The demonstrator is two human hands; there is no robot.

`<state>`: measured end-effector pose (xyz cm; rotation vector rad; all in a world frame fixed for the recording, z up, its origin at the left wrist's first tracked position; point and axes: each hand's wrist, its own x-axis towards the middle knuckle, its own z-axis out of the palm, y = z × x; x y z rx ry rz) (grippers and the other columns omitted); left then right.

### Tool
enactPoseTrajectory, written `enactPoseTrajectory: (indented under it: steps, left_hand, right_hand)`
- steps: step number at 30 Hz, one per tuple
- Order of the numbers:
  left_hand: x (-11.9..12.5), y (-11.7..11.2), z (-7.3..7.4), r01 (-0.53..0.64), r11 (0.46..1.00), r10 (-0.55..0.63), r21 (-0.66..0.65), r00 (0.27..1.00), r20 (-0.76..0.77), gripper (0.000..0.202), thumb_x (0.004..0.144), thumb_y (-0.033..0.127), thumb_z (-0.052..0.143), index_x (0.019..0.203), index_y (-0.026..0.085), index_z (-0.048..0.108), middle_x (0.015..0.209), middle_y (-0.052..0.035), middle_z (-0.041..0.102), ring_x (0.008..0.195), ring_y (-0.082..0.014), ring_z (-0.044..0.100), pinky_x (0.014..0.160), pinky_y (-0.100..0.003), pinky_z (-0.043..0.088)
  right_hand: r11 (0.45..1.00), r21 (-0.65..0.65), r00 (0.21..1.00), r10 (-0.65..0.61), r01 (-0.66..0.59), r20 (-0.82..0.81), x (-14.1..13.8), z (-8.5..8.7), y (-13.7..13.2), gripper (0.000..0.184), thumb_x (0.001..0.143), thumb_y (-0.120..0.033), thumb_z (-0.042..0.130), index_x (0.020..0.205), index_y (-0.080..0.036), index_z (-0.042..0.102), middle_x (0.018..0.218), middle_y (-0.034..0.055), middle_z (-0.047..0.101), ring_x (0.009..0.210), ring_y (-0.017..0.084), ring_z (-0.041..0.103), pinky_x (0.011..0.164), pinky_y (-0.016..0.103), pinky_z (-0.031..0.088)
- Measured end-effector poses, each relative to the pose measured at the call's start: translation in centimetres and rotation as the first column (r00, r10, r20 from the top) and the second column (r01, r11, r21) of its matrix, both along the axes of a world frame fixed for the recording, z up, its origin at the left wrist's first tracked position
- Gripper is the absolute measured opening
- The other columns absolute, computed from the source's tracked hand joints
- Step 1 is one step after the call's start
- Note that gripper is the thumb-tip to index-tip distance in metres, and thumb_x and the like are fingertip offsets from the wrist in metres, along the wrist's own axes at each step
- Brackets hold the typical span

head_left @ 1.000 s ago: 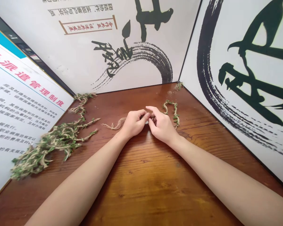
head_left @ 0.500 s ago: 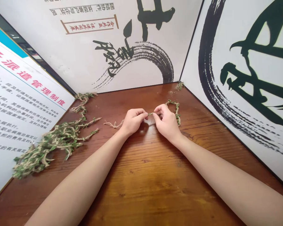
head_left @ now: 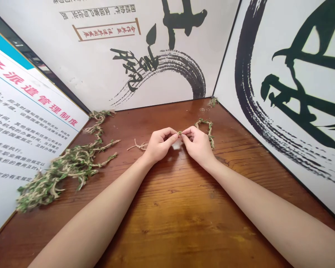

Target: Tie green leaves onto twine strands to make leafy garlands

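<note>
Between my fingertips is a short stretch of twine with green leaf-like bits (head_left: 179, 133). My left hand (head_left: 159, 144) pinches it from the left with thumb and forefinger. From the other side my right hand (head_left: 197, 144) pinches it too, and the two hands nearly meet just above the table. A leafy length of the twine (head_left: 210, 128) curves over the wood behind my right hand. Loose pale twine ends (head_left: 139, 145) stick out to the left of my left hand. The fingers partly hide the piece they hold.
On the left of the brown wooden table (head_left: 173, 216) lies a heap of leafy twine (head_left: 64, 169), with a strand (head_left: 97, 119) running to the back corner. A small green scrap (head_left: 213, 101) lies in the far corner. Printed panels (head_left: 156, 85) wall in the table.
My fingertips have come closer together, and the twine between them now looks bunched instead of stretched. The loose ends at my left hand have shifted a little to the right.
</note>
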<state>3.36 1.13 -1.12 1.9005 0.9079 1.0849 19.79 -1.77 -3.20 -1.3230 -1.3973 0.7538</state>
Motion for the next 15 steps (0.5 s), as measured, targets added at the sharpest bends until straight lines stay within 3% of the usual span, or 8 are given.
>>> enactPoseTrajectory:
  steps: [7,12,15]
  left_hand:
    - [0.25,0.04,-0.57,-0.009,0.997,0.013,0.080,0.999,-0.050,0.026,0.090,0.035,0.063,0.095,0.013,0.075,0.085,-0.0079,0.072,0.074,-0.0154,0.063,0.069,-0.028,0.048]
    - [0.08,0.03,-0.10,-0.035,0.981,0.053,0.193,0.994,-0.091,0.023,0.090,0.030,0.064,0.089,0.014,0.079,0.075,-0.0050,0.067,0.066,-0.0124,0.058,0.064,-0.026,0.044]
    - [-0.02,0.14,-0.06,-0.039,0.991,0.046,0.125,0.997,-0.057,0.019,0.084,0.031,0.071,0.086,0.015,0.081,0.075,-0.0060,0.069,0.065,-0.0121,0.058,0.061,-0.025,0.043]
  right_hand:
    - [0.996,-0.030,0.996,0.080,-0.081,-0.037,0.03,-0.25,0.39,0.009,0.087,-0.017,0.060,0.093,-0.016,0.067,0.089,0.0052,0.074,0.081,0.018,0.069,0.078,0.032,0.052]
    - [0.995,-0.050,0.995,0.081,-0.084,-0.063,-0.04,-0.36,0.60,0.009,0.088,-0.016,0.060,0.093,-0.015,0.067,0.089,0.0055,0.074,0.082,0.018,0.069,0.080,0.033,0.052]
    - [0.994,-0.049,0.994,0.090,-0.093,-0.064,-0.07,-0.36,0.57,0.010,0.087,-0.015,0.061,0.094,-0.015,0.068,0.092,0.0053,0.074,0.086,0.018,0.070,0.083,0.033,0.053]
